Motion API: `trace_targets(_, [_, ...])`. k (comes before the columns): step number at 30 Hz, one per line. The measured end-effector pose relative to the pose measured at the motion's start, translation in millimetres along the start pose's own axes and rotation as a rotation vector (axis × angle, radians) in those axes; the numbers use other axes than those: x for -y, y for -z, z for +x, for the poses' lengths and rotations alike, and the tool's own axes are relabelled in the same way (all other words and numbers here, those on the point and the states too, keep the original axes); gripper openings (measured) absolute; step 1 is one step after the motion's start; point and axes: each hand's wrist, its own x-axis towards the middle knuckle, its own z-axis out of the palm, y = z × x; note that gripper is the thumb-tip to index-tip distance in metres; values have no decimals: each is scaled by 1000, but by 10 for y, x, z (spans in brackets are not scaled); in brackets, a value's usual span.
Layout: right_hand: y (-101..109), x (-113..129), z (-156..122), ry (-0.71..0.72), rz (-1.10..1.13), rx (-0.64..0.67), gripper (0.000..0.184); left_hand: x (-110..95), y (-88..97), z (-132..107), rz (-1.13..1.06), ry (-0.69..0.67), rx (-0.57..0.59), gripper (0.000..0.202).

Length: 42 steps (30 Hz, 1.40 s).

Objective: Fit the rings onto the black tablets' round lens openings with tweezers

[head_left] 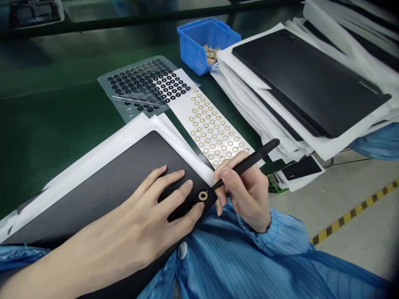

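My left hand (162, 203) lies flat with fingers spread on a black laptop lid (102, 199), which rests on white paper sheets. My right hand (243, 191) grips slim black tweezers (246, 164). Their tips meet a small gold ring sticker (203, 195) on the lid's matte surface, close to my left fingertips. Just beyond my right hand lies a white backing sheet of gold ring stickers (212, 128) in rows. A clear sheet of black ring stickers (140, 81) overlaps its far end.
A blue plastic bin (202, 43) holding beige scraps stands at the far side of the green bench (46, 104). A tall stack of black lids and white paper (311, 83) lies to the right. Beyond the bench's right edge, yellow-and-black tape (352, 216) marks the floor.
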Motion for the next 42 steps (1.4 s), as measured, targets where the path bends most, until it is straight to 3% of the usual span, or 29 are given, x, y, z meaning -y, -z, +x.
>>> trace_targets(18, [-2,14,10,74,-71,9,7,29,-37,-6,36,-44,2,40])
trace_targets(28, [63,42,-64,276,-387,72,17,-20,-80,15,-1,36,-49,40])
trace_targets(42, [76,54,-74,270,-304,84,17,0,-108,36,44,18,3,46])
